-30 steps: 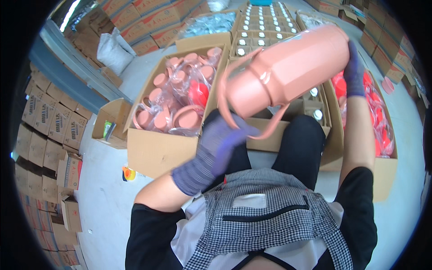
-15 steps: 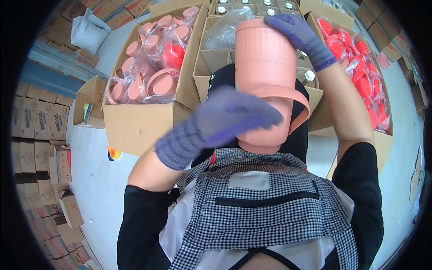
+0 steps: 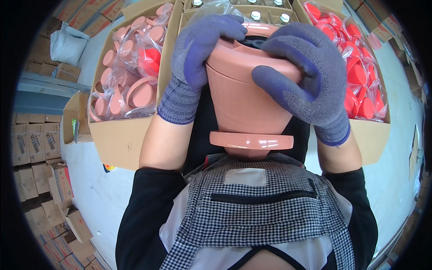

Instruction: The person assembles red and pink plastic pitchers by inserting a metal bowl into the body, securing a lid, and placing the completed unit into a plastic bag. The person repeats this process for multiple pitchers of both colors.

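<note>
A large pink thermos jug stands in my lap, tilted with its top toward me. A dark opening shows in the top. Round its narrow lower end is a pink ring-shaped handle. My left hand, in a purple-grey glove, is curled over the rim on the left, some fingertips beside the opening. My right hand, gloved alike, grips the rim from the right, its thumb against the front of the jug and its fingers over the top. The right fingertips partly cover the opening.
At left is a carton of pink handled parts in clear plastic bags. A carton on the right holds red parts. Beyond the jug, a divided carton holds several white-capped bottles. Stacked cartons line the left side.
The jug has been tipped so its top now faces me, and its handle has turned round to the front. My left hand has moved up from the handle to the rim, opposite my right.
</note>
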A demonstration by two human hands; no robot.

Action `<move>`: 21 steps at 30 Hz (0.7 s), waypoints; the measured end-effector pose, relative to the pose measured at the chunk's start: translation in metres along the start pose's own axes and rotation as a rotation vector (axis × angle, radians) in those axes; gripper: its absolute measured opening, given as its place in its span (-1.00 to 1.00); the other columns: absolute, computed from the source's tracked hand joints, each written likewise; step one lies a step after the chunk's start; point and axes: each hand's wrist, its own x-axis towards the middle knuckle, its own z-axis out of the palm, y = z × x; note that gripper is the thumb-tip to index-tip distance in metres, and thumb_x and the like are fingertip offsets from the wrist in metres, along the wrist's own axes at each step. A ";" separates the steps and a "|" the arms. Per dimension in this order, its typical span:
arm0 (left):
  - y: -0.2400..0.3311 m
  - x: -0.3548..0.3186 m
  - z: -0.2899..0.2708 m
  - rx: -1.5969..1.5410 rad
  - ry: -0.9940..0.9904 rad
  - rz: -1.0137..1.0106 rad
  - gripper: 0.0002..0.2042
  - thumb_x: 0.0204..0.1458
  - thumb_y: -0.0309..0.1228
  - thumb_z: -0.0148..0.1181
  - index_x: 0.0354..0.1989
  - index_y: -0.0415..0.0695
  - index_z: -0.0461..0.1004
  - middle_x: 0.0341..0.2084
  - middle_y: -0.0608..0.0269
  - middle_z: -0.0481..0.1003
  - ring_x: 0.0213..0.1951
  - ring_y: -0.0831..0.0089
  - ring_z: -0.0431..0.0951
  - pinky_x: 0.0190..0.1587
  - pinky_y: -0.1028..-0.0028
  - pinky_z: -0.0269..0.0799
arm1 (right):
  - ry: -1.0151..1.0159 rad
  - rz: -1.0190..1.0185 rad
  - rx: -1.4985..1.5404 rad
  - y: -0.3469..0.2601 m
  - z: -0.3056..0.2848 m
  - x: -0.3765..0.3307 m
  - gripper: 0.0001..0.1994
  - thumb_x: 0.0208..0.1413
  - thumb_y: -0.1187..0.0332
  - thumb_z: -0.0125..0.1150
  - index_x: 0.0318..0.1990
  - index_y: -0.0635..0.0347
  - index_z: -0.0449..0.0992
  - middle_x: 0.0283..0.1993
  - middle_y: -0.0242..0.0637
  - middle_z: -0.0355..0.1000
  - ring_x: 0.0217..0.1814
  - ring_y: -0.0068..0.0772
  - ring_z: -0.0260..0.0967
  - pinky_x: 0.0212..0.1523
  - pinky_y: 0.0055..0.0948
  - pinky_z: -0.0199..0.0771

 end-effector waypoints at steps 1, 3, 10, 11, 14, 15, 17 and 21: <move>-0.002 -0.005 0.005 0.014 0.018 0.008 -0.72 0.28 -0.32 0.00 -0.07 -0.23 0.58 -0.08 0.02 0.63 0.04 0.13 0.62 0.18 0.25 0.49 | -0.005 0.016 0.008 0.009 0.010 -0.005 -0.73 0.03 0.26 0.46 -0.22 0.28 0.65 -0.22 -0.07 0.54 -0.17 -0.04 0.54 -0.08 -0.21 0.53; -0.005 -0.015 0.014 -0.004 0.048 -0.158 -0.73 0.27 -0.32 0.03 -0.06 -0.23 0.57 -0.09 0.01 0.63 0.03 0.13 0.62 0.17 0.26 0.49 | -0.038 0.172 0.147 0.023 0.034 -0.009 -0.74 0.06 0.26 0.44 -0.23 0.28 0.63 -0.23 -0.08 0.52 -0.16 -0.03 0.51 -0.07 -0.18 0.50; 0.013 -0.046 -0.002 -0.134 0.139 -0.311 -0.60 0.20 -0.17 0.13 0.01 -0.26 0.57 -0.08 -0.05 0.59 0.18 0.09 0.52 0.35 0.11 0.27 | -0.012 0.140 0.307 0.024 0.052 -0.013 -0.71 0.10 0.15 0.38 -0.21 0.20 0.64 -0.12 -0.10 0.55 -0.01 0.03 0.48 0.07 -0.10 0.42; 0.013 -0.044 -0.005 -0.084 0.105 -0.366 -0.61 0.18 -0.18 0.15 0.00 -0.24 0.58 -0.07 -0.05 0.59 0.18 0.06 0.52 0.36 0.08 0.25 | -0.092 0.212 0.335 0.033 0.051 -0.015 -0.71 0.07 0.17 0.38 -0.20 0.21 0.65 -0.12 -0.10 0.56 -0.03 0.02 0.50 0.06 -0.12 0.43; 0.018 -0.025 -0.009 0.098 -0.021 -0.364 -0.61 0.12 -0.19 0.22 0.01 -0.21 0.58 -0.04 -0.06 0.58 0.18 -0.04 0.50 0.37 0.00 0.23 | -0.186 0.210 0.480 0.078 0.052 -0.024 -0.69 0.02 0.20 0.35 -0.18 0.25 0.66 -0.09 -0.10 0.56 -0.05 0.01 0.52 0.08 -0.15 0.46; 0.021 -0.014 -0.009 0.201 -0.086 -0.453 -0.58 0.10 -0.17 0.26 0.03 -0.20 0.57 -0.03 -0.07 0.57 0.17 -0.09 0.49 0.37 -0.03 0.23 | -0.206 0.189 0.533 0.101 0.058 -0.024 -0.68 0.04 0.19 0.30 -0.17 0.26 0.66 -0.07 -0.08 0.56 -0.03 0.02 0.52 0.10 -0.13 0.45; 0.029 0.012 -0.003 0.353 -0.259 -0.265 -0.48 0.07 -0.11 0.31 0.12 -0.23 0.52 0.01 -0.08 0.55 0.15 -0.14 0.49 0.36 -0.08 0.23 | -0.192 0.390 0.697 0.126 0.069 -0.033 -0.63 0.16 0.14 0.15 -0.12 0.27 0.69 0.06 -0.03 0.54 0.15 0.03 0.46 0.27 -0.07 0.38; 0.035 0.063 0.020 0.401 -0.426 -0.112 -0.37 0.02 -0.03 0.35 0.14 -0.29 0.49 -0.01 -0.09 0.57 0.01 -0.13 0.58 0.25 -0.05 0.37 | -0.238 0.384 1.028 0.170 0.094 -0.045 -0.58 0.43 0.24 0.09 0.29 0.30 0.47 0.41 -0.07 0.34 0.54 -0.07 0.17 0.51 -0.13 0.13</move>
